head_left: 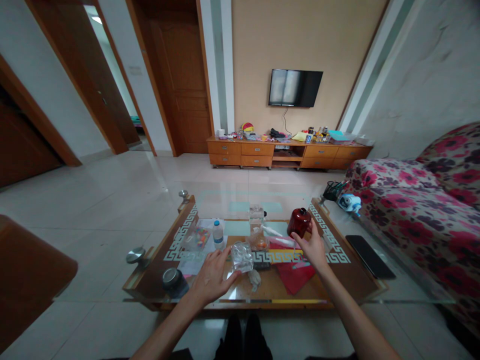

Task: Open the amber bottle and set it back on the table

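Above the glass coffee table (285,295), my left hand (212,275) is closed around a small clear container (242,257), thumb on its near side. Whether it is glass or plastic I cannot tell. My right hand (312,246) grips a dark reddish-brown bottle (299,223) with a short neck, its thumb low on the near side and its fingers on the right. Between the hands are a bag with orange contents (258,240), a clear bottle with a black part (257,214) and a crumpled clear wrapper (254,280).
A small water bottle (218,235), a bag of coloured pieces (198,238) and a dark lidded jar (174,282) are on the left. Red cloth or paper (294,277) lies near the right forearm. A black phone-like slab (369,256) and a blue-white object (349,203) are farther right, by the flowered sofa (405,200).
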The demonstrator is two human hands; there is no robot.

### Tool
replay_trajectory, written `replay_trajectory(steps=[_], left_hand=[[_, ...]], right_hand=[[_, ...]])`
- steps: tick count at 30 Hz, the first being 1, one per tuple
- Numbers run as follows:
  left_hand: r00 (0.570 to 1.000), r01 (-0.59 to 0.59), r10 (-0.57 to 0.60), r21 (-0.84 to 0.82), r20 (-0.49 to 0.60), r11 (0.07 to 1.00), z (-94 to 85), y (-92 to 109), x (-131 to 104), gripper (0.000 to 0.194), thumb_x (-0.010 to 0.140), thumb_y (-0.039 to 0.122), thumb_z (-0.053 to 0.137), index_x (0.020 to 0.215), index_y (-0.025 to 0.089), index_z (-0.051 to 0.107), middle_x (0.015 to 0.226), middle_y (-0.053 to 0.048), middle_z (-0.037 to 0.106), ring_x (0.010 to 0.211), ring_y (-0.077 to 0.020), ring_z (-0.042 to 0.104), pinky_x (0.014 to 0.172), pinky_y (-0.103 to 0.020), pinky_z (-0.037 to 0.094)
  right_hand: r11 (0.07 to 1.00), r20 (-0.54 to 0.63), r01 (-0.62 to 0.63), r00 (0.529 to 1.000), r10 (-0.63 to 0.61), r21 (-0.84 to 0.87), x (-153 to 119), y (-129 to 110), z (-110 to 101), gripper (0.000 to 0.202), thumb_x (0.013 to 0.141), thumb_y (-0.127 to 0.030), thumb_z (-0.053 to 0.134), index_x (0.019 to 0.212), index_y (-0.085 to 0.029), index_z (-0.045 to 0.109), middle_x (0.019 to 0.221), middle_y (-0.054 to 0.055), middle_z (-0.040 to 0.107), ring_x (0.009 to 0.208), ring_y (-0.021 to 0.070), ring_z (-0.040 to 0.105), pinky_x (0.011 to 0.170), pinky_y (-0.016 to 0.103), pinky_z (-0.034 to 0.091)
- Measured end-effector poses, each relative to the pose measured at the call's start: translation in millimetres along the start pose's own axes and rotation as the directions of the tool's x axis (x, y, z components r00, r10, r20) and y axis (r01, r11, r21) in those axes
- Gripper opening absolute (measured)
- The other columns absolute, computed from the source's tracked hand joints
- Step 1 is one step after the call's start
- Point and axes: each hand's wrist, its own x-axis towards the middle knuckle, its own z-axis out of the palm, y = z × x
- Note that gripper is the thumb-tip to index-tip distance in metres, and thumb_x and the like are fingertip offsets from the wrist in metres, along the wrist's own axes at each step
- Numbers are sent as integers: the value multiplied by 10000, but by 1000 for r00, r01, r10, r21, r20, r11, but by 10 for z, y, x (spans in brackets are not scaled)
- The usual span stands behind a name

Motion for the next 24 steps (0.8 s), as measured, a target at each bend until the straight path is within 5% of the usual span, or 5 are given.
replay_trajectory(steps=[5,11,16,20,24], left_hand=[[1000,8,-8,-11,-12,1000,-1,-5,-12,715,970,582,632,1555,208,461,1333,-178,663,1231,-366,625,1052,-561,517],[1000,24,-24,3,12,1000,-15,5,-9,736,971,601,623,1555,187,451,1345,-186,655,1250,-373,609,1061,-564,510],[1000,11,-11,9,14,1000,-17,10,-6,724,979,584,623,1557,192,435,1327,-181,653,1232,-368,614,1055,-562,514],[1000,8,-8,2,4,1000,-8,6,-6,724,972,561,641,1565,208,423,1316,-172,655,1228,-370,616,1062,-566,509],[1000,14,-14,-10,10,1000,-13,8,-2,729,970,572,643,1559,199,429,1317,-172,656,1224,-361,613,1073,-561,502]], right_hand=[[1000,-151,-10,988,8,-16,-7,-88,-47,958,856,-694,714,1596,-173,397,1351,189,643,1182,363,642,1066,564,496],[996,-168,-72,982,81,59,-21,-37,-48,788,913,-676,643,1508,-185,479,1197,154,692,1050,335,680,936,524,566],[991,56,-18,998,11,130,-19,-19,-2,729,934,-639,626,1498,-194,508,1257,159,721,1025,319,717,898,514,594],[995,264,100,959,-102,18,-38,-51,-6,673,955,-608,617,1538,-284,529,1320,105,723,1133,325,706,999,531,562],[977,322,197,933,-160,-87,-54,-108,-29,610,978,-594,592,1521,-316,577,1317,87,735,1192,340,679,1037,534,541]])
